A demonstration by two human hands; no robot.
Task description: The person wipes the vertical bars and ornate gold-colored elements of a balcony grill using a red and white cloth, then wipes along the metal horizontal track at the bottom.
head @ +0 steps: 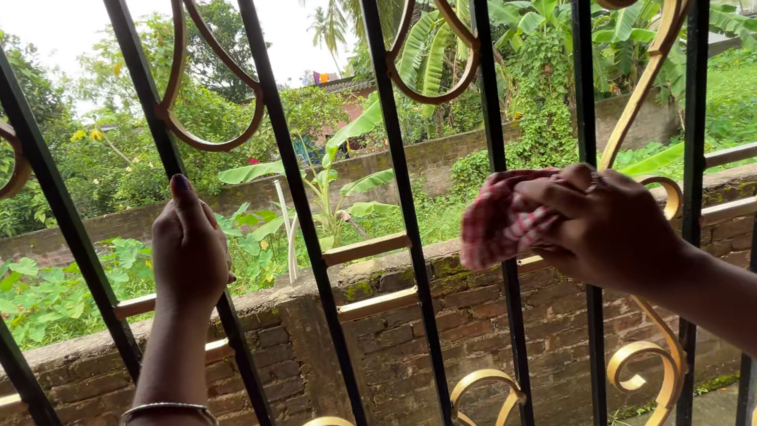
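A black metal window grille (395,139) with gold scrolls fills the view. My left hand (188,253) is wrapped around one black upright bar (146,98), thumb pointing up; a thin bangle sits on that wrist. My right hand (599,229) presses a red and white checked cloth (491,220) against another upright bar (484,64), near a gold cross rail (369,248). The cloth is bunched around the bar and partly hidden by my fingers.
Behind the grille runs a low mossy brick wall (389,343). Beyond it lie green plants, banana trees (538,5) and a further brick wall. Gold scrolls (646,49) curl between the bars on the right.
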